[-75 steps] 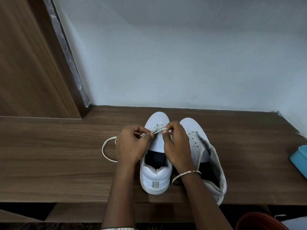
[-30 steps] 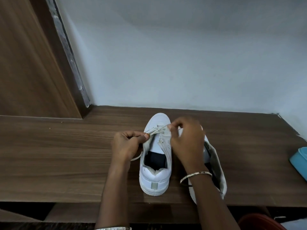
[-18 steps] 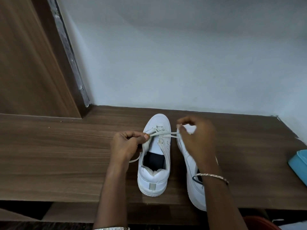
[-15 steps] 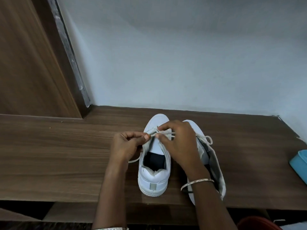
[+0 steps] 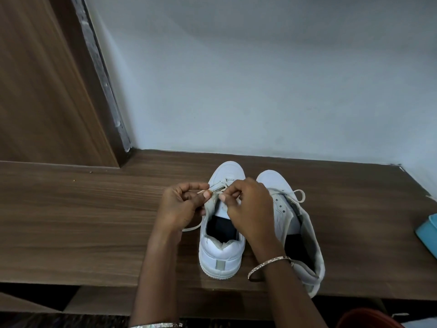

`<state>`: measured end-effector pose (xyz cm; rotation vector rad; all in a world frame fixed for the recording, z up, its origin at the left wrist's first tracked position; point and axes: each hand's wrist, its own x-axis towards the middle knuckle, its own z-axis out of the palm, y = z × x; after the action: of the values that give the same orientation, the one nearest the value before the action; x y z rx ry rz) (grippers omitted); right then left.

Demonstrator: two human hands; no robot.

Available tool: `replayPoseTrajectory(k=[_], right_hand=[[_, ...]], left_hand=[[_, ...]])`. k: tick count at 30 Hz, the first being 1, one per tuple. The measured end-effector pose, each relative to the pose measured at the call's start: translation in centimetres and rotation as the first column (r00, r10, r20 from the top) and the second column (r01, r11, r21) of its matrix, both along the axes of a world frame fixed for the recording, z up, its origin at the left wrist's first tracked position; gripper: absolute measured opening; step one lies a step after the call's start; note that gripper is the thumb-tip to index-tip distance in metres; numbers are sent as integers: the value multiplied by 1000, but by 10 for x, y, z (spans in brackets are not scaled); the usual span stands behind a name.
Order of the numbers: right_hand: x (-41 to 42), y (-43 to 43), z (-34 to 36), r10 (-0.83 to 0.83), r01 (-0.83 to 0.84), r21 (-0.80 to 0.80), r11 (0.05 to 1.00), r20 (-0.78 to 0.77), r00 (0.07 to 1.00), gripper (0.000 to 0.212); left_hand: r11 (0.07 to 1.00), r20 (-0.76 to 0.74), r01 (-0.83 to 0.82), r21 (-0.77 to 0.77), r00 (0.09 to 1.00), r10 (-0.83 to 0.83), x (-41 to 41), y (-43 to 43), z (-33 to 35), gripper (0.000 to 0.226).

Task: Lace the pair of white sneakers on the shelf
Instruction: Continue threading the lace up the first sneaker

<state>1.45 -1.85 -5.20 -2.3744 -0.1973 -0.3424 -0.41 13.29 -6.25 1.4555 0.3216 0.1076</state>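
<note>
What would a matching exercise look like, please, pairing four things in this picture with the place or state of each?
Things: 1 left-hand sneaker; 2 right-hand sneaker; 3 shelf; 4 blue container.
Places or states: A at the picture's right edge; B under both sneakers; C its lace pinched by left hand and right hand; D held by no hand.
Pairs: 1-C, 2-D, 3-B, 4-A.

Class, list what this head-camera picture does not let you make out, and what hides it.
Head view:
1. Which hole of the left sneaker the lace enters: the left hand and right hand, both pinching there, cover it.
2. Blue object: cut off by the right edge, so its kind is unclear.
3. Red object: cut off by the bottom edge.
</note>
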Motion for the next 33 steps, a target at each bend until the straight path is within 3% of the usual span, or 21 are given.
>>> replayPoseTrajectory(k=[5,10,13,17,19,21,23,26,28,30,33], right_hand=[[12,-42,15,-290,263,291,920,53,956,11],[19,-75,19,-213,238,268,934,-118,970,12],[15,-68,22,-135,154,136,979,-140,981,12],[10,-54,22,-77,85,59,995,-123,989,20],[8,-46,24,-63,76,112,991,-109,992,13],[7,-39,25,-45,61,116,991,-138,989,7],[6,-35,22,-22,34,62,997,-182,983,19],[4,-35,22,43,-52,-33,998,-223,974,31],[3,-38,20,89,-122,-139,983,-223,971,44],[4,-38,17,97,-128,-190,973,-164,982,43],[4,-30,12,92,-94,-198,976,-16,996,30]], left_hand=[[1000,-10,-20,-11,1000,20,1,-1,0,19],[1000,-26,-11,-25,1000,11,0,-3,3,14],[1000,-32,20,18,999,-20,0,-7,6,8],[982,69,-54,184,997,42,3,-12,6,12],[919,178,-138,369,981,76,6,-17,6,3],[800,274,-165,576,962,1,9,-27,8,8],[642,238,-125,756,967,-92,9,-39,8,19],[445,156,-107,889,985,-75,10,-44,4,28],[430,159,-116,896,985,-66,11,-40,1,29],[433,159,-112,895,984,-74,11,-38,-1,27],[554,174,-124,823,984,-37,10,-40,0,19]])
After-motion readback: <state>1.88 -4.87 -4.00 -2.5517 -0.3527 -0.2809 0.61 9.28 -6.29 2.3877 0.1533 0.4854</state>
